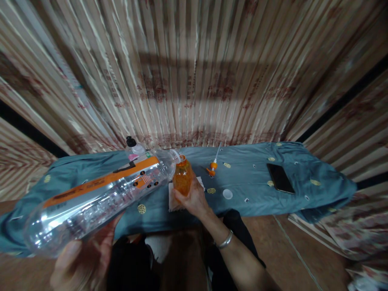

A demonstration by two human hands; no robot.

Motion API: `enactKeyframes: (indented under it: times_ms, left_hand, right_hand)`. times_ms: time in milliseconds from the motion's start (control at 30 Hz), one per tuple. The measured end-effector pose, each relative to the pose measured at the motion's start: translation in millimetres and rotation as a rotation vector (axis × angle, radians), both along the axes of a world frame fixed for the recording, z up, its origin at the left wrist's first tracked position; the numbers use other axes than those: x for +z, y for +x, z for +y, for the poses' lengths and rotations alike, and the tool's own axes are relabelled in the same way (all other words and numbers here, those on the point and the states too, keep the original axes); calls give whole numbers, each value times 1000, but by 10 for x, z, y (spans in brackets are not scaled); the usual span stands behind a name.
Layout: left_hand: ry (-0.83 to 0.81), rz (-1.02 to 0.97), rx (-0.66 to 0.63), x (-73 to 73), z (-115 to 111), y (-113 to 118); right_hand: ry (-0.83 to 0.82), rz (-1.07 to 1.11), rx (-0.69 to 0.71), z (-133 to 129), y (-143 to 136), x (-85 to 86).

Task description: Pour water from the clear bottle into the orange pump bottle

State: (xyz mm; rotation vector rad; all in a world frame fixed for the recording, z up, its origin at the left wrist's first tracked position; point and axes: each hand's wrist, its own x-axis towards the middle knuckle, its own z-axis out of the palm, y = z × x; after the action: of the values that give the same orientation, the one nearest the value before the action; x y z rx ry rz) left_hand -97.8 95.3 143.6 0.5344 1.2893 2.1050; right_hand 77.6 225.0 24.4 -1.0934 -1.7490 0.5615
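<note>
My left hand [87,254] grips a large clear plastic bottle [106,194] with an orange and silver label. The bottle tilts, its neck pointing right at the mouth of a small orange bottle [182,180]. Wrapped around that orange bottle is my right hand [194,198], which holds it upright over a pale cloth [173,202]. Whether any liquid is running between the two mouths is too blurred to tell. An orange pump top [213,166] with a white tube lies just right of the orange bottle. Near my right wrist rests a white round cap [227,194].
A blue-green patterned cloth [248,178] covers the narrow table. On its right lies a black phone [280,178]. Behind the large bottle stands a clear bottle with a black cap [131,141]. A striped curtain [194,72] hangs close along the back.
</note>
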Motion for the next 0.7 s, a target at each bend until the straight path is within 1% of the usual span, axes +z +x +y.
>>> enactKeyframes:
  times_ms: [67, 167, 267, 433, 600, 700]
  left_hand:
    - [-16, -2, 52, -7, 30, 24]
    - [-35, -7, 88, -4, 2, 46]
    - [-34, 6, 94, -12, -28, 49]
    - [-9, 21, 65, -12, -11, 34]
    - [-20, -13, 106, -15, -8, 36]
    - [-22, 1, 103, -22, -7, 32]
  right_hand:
    - [7, -2, 0, 2, -2, -5]
    - [7, -2, -14, 5, -9, -21]
    - [-4, 1, -18, 3, -14, -26]
    - [-25, 12, -19, -3, -14, -9]
    - [-11, 6, -24, 4, -10, -27]
    - [1, -1, -24, 8, -11, -44]
